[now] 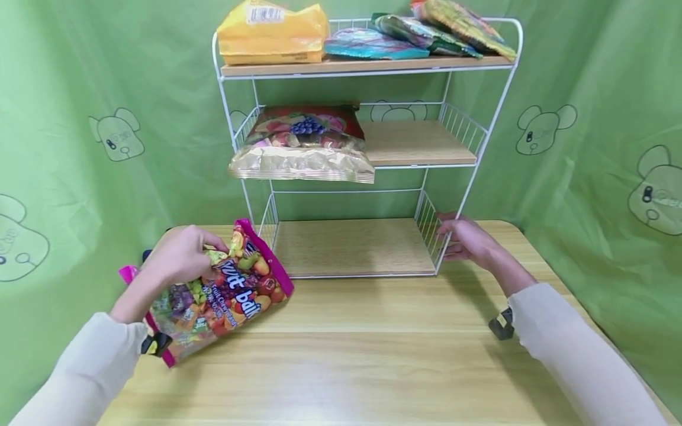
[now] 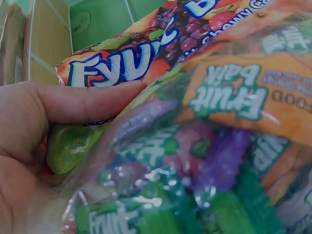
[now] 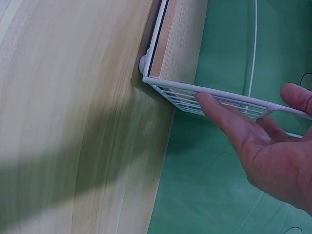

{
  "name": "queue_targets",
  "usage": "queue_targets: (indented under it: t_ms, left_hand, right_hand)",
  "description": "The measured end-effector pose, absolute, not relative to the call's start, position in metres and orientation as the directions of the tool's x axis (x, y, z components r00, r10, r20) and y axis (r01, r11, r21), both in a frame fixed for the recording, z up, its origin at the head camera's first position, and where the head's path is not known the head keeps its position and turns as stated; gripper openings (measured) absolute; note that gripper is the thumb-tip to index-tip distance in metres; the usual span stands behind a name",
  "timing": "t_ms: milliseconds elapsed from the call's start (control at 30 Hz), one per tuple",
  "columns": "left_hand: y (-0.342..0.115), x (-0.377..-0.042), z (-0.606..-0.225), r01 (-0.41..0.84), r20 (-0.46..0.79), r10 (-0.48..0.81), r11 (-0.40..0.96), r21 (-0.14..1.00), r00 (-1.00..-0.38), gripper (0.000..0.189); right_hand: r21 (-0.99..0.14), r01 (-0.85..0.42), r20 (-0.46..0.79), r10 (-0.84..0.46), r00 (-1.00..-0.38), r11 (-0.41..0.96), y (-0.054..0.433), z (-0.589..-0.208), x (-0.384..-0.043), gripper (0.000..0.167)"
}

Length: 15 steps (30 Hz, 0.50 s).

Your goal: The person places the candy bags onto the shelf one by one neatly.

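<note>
My left hand point(image 1: 183, 254) grips a bag of fruit chewy candy point(image 1: 234, 296) at its upper part, left of the shelf rack. The bag is tilted, with pink edges and a clear area showing wrapped candies. In the left wrist view, the thumb point(image 2: 97, 100) presses into the candy bag point(image 2: 229, 92); the other fingers are hidden. At the rack's lower right side, my right hand point(image 1: 469, 239) touches the white wire frame point(image 1: 455, 228). The right wrist view shows its fingers point(image 3: 229, 119) fairly straight along the side panel, the thumb apart from them.
The three-tier rack has a wooden bottom shelf point(image 1: 351, 248). A red and gold candy bag point(image 1: 309, 142) overhangs the middle shelf's front left. On top lie a yellow package point(image 1: 272, 35), a blue packet point(image 1: 373, 44) and other packets point(image 1: 458, 23). Green cloth point(image 1: 586, 71) surrounds the table point(image 1: 362, 355).
</note>
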<state>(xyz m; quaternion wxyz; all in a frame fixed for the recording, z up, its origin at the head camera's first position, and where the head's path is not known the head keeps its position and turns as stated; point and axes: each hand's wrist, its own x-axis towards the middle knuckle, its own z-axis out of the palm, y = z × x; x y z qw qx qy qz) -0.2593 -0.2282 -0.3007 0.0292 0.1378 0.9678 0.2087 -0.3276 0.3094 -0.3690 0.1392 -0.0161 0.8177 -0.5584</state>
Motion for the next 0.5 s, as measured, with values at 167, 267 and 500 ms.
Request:
queue_targets:
  t_ms: [167,267,500]
  left_hand:
    - [-0.208,-0.263,-0.301,0.258,-0.014,0.304,0.833,0.49,-0.953,0.055]
    - [-0.196,-0.267,-0.3,0.246,-0.013,0.296,0.815,0.525,-0.955,0.057]
    - [-0.165,-0.283,-0.301,0.225,0.021,0.277,0.732,0.643,-0.961,0.056]
  right_hand:
    - [-0.916,0.131,-0.212,-0.18,-0.961,0.38,0.31,-0.368,-0.327,0.072]
    - [-0.917,0.134,-0.213,-0.178,-0.961,0.375,0.311,-0.367,-0.327,0.072]
    - [-0.917,0.136,-0.211,-0.167,-0.963,0.374,0.309,-0.368,-0.327,0.071]
